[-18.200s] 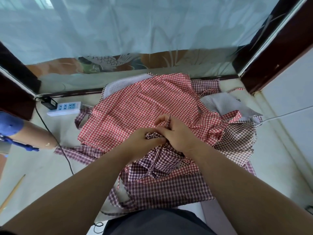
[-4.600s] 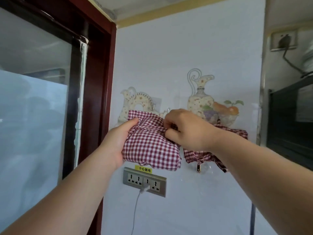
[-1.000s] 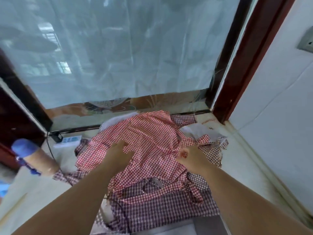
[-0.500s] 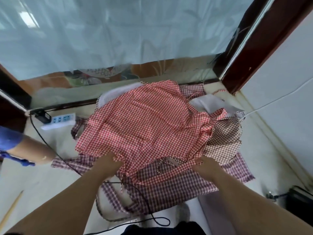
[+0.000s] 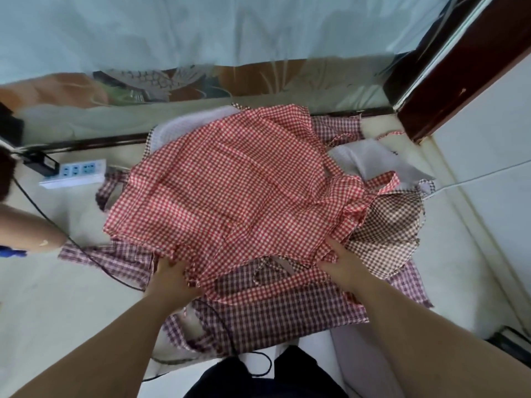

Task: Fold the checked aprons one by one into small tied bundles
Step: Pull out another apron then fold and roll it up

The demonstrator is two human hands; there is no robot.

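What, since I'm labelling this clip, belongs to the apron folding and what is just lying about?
Job: red checked apron, dark checked aprons under it, brown checked apron, left hand and right hand at the red one's near edge.
Lying about: power strip, black cable.

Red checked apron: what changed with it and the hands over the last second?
Both hands came back from the middle of the red checked apron to its near edge: left hand grips it, right hand touches its right corner. The darker aprons beneath and power strip stayed put.
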